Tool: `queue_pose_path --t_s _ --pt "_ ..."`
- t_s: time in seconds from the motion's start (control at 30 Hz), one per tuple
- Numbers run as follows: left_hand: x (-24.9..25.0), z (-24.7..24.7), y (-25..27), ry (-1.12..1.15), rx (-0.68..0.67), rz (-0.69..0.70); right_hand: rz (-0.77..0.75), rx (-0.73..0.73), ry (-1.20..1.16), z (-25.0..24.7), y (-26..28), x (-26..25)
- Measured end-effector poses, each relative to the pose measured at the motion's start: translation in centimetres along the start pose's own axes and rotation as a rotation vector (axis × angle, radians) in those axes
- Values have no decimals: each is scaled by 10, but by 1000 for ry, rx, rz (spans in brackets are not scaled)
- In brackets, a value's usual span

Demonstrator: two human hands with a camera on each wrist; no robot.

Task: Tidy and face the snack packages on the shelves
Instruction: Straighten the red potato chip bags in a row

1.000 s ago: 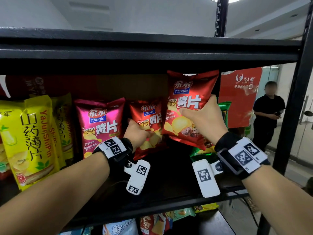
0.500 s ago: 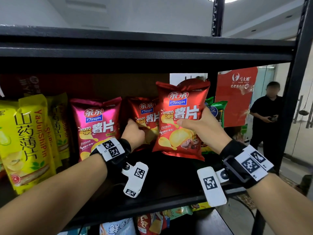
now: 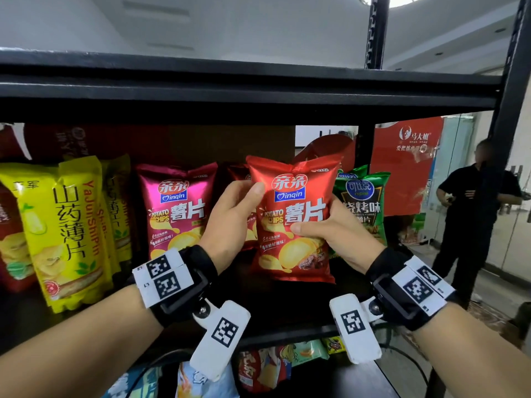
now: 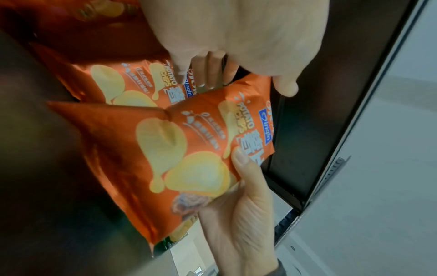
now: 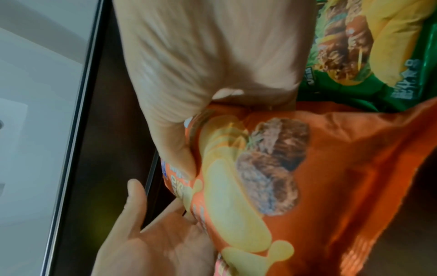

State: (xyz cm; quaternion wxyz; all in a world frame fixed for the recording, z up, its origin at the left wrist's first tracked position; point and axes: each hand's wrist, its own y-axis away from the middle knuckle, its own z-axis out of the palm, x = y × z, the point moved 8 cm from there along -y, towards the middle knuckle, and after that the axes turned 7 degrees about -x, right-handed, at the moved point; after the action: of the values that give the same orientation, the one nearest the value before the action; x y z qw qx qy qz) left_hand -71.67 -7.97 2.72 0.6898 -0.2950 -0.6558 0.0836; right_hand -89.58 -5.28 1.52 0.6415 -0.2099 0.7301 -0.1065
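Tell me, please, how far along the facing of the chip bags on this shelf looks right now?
Partly done. The yellow bags and the magenta bag stand upright, labels forward. In hand: the red chip bag, gripped by the left hand at its left edge and the right hand at its right, in front of another red bag. Left: setting it down, and probably checking the green bag beside it.
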Motion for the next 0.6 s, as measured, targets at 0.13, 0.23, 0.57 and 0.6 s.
queue_pose_path --t_s 0.13,0.23,0.57,0.6 --pt "10 7 7 34 -82 22 -36 -64 -55 15 5 -6" --pt "11 8 9 24 -101 45 -48 -94 -81 21 5 -8" --pt "22 2 15 -2 -105 57 -31 -126 -187 38 10 -13" --pt "23 1 15 9 -106 49 -32 -133 -192 40 10 -13"
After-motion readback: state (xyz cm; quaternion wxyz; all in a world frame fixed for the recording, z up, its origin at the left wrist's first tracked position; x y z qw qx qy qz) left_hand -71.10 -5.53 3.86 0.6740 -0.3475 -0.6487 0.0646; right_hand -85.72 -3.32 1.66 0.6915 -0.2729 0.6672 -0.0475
